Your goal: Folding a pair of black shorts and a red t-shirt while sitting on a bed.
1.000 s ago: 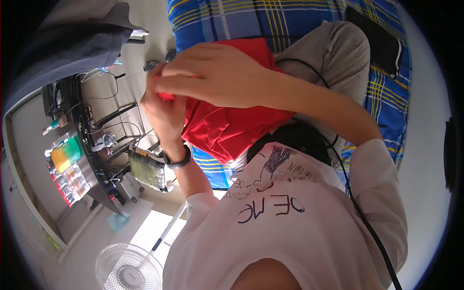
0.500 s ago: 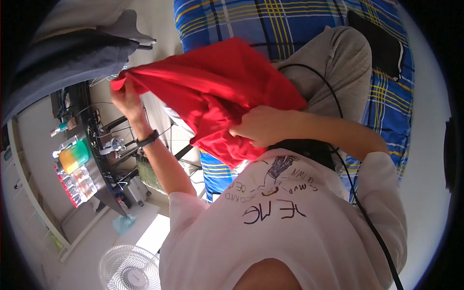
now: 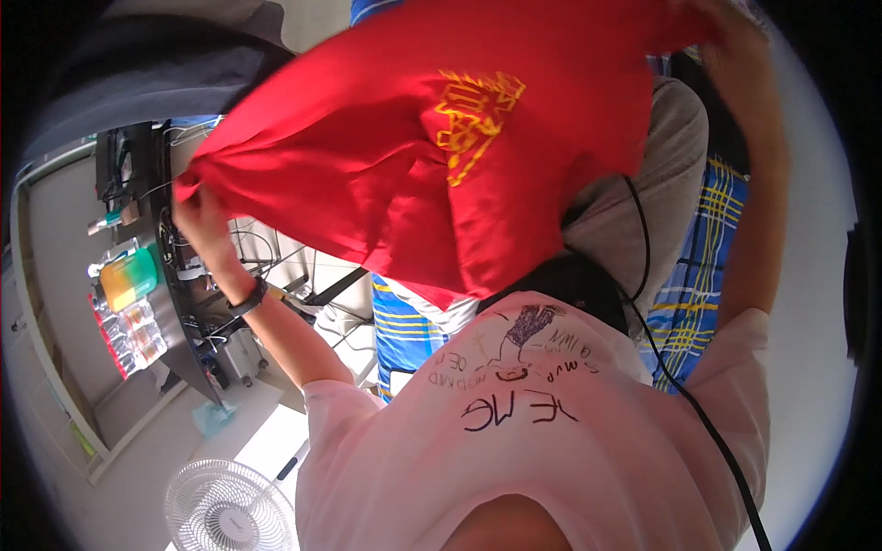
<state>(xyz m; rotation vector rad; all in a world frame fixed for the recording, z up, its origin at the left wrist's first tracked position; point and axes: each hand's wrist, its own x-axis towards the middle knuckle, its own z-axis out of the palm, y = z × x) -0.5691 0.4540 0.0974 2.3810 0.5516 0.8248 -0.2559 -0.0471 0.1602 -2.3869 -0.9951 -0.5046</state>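
Note:
A large red cloth [image 3: 367, 184] with a yellow outlined print is stretched out in front of me, over my lap; whether it is a garment cannot be made out. At the far left, my left hand [image 3: 202, 223] pinches one bunched corner. My right hand [image 3: 732, 44], blurred and partly cut off at the upper right, grips the opposite end. Between the two hands the cloth hangs loose in folds, and its lower edge comes down near my waist.
I sit on a bed with a blue plaid sheet [image 3: 712, 234]. A black cable [image 3: 684, 386] runs down past my right side. To the left are a dark desk [image 3: 179, 312] with bottles, dark hanging fabric [image 3: 175, 73] and a white fan [image 3: 228, 519].
My right hand has moved from near my waist up to the far right, still with cloth in it. The cloth has spread wide and shows its yellow print. My left hand shifted slightly outward.

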